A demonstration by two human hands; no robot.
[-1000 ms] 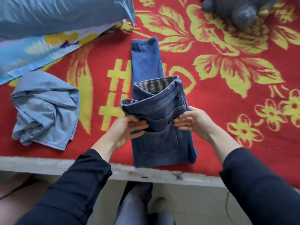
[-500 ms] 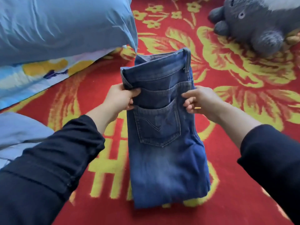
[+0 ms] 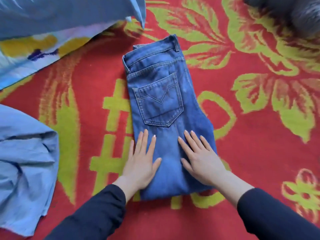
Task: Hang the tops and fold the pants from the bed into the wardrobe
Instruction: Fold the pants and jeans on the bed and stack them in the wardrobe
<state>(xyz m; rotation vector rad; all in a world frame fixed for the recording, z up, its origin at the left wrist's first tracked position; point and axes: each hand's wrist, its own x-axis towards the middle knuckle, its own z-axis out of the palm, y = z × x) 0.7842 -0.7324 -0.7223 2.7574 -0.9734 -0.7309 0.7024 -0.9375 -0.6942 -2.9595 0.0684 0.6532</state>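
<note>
The left hand (image 3: 141, 163) and right hand (image 3: 200, 160) are pressing flat, fingers straight, on the folded jeans (image 3: 162, 104), apparently flattening the fold so it holds.

Pretty clearly someone's bedroom at home: a bed covered in a red blanket (image 3: 251, 153) with big yellow-green flowers, a blue pillow (image 3: 60, 13) up in the corner, a grey plush toy (image 3: 297, 13) and clothes lying on top.
</note>
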